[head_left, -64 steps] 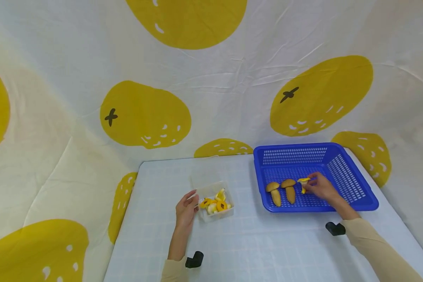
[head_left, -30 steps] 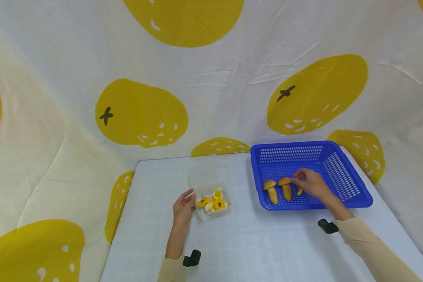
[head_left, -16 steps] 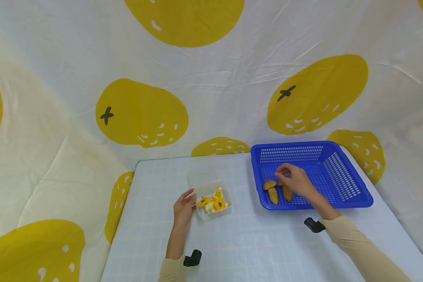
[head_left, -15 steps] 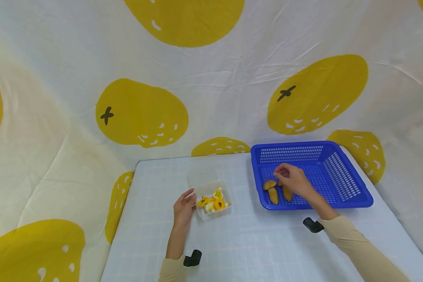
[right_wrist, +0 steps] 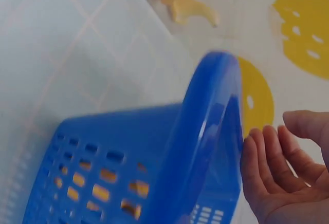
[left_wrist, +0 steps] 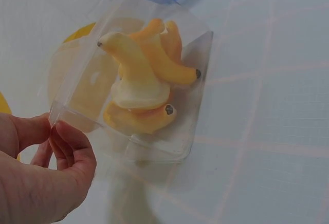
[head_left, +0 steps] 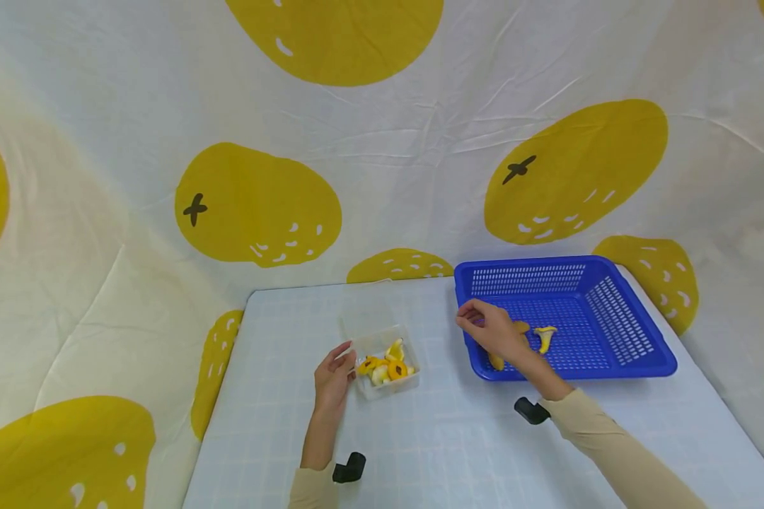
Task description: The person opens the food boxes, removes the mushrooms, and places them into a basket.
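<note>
Clear plastic box (head_left: 392,389) — left hand (head_left: 334,380) pinches its nine-o'clock rim; right hand (head_left: 493,331), relaxed and empty, hovers by the blue plastic basket's (head_left: 579,332) nine-o'clock rim.

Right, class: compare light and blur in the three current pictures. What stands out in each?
Head view: brightest, with a faint shadow on the table near the right sleeve; left wrist view: dimmer and greyer, yet the mushrooms look fairly clear in the box; right wrist view: also dim, the basket blurred, with a pale sheen along its rim.
</note>
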Motion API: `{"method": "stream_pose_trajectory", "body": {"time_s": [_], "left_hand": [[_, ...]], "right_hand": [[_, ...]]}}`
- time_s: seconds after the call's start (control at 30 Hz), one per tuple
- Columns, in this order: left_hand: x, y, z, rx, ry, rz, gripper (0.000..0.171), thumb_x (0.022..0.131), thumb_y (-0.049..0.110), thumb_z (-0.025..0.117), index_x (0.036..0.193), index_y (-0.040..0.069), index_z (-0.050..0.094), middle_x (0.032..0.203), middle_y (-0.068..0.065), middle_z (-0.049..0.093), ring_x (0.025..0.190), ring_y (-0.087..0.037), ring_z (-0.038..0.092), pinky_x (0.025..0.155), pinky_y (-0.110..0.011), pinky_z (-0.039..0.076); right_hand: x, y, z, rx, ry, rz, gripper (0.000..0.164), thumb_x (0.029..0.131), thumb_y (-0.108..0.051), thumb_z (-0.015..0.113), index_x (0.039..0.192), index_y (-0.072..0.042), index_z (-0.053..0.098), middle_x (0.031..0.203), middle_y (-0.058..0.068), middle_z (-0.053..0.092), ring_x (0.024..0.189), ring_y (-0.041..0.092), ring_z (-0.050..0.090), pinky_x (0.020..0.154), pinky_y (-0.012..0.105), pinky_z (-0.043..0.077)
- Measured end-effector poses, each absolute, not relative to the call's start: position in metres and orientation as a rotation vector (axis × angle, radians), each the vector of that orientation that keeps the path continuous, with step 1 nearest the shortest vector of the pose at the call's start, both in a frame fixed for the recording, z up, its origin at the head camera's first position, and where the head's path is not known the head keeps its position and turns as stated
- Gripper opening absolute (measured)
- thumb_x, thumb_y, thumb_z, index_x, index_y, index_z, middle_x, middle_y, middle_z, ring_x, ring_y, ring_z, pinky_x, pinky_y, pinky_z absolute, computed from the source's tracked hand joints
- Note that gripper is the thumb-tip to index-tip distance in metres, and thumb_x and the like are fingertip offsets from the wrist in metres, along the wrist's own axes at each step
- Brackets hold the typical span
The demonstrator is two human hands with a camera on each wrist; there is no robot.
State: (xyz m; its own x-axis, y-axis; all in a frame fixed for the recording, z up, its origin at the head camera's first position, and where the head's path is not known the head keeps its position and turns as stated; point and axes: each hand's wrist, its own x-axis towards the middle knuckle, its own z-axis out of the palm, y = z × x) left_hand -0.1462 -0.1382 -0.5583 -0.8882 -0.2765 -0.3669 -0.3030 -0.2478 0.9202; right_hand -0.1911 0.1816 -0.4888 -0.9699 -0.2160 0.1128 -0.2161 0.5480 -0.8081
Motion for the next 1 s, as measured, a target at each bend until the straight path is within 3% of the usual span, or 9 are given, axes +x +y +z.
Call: {"method": "stream_pose_trajectory", "body": {"time_s": [0.37,0.63,0.83,1.0], "left_hand": [[-0.147,-0.141,-0.558,-0.695,1.861,2.414,0.041,0.100,0.008,0.068,0.138,-0.003,0.060,0.106,-0.010,0.066,0.080,-0.012,0.054,0.066,-0.022,0.051],[-0.142,-0.141,-0.540,-0.687,1.859,2.374,0.039,0.100,0.005,0.066,0.136,-0.007,0.059,0.110,-0.016,0.065,0.082,-0.018,0.055,0.069,-0.027,0.053],[-0.134,-0.137,-0.523,-0.668,1.874,2.398,0.037,0.099,0.003,0.066,0.134,-0.008,0.060,0.110,-0.017,0.066,0.082,-0.018,0.055,0.069,-0.026,0.053],[-0.142,-0.138,-0.544,-0.707,1.893,2.383,0.039,0.100,0.007,0.067,0.137,-0.006,0.060,0.114,-0.017,0.066,0.082,-0.017,0.055,0.069,-0.025,0.053]], "right_hand": [[-0.190,0.137,-0.498,0.562,-2.711,1.501,0.010,0.098,-0.008,0.070,0.105,0.000,0.067,0.098,0.010,0.071,0.092,0.026,0.068,0.085,0.042,0.059],[-0.187,0.108,-0.508,0.766,-2.712,1.571,0.011,0.097,-0.004,0.070,0.107,0.001,0.067,0.098,0.009,0.070,0.092,0.024,0.068,0.084,0.038,0.059],[-0.182,0.093,-0.513,0.934,-2.708,1.633,0.014,0.097,0.000,0.068,0.109,0.007,0.065,0.103,0.019,0.069,0.094,0.027,0.067,0.085,0.038,0.059],[-0.179,0.081,-0.515,0.993,-2.766,1.642,0.013,0.097,0.005,0.065,0.110,0.008,0.066,0.106,0.022,0.069,0.096,0.026,0.066,0.088,0.035,0.058]]}}
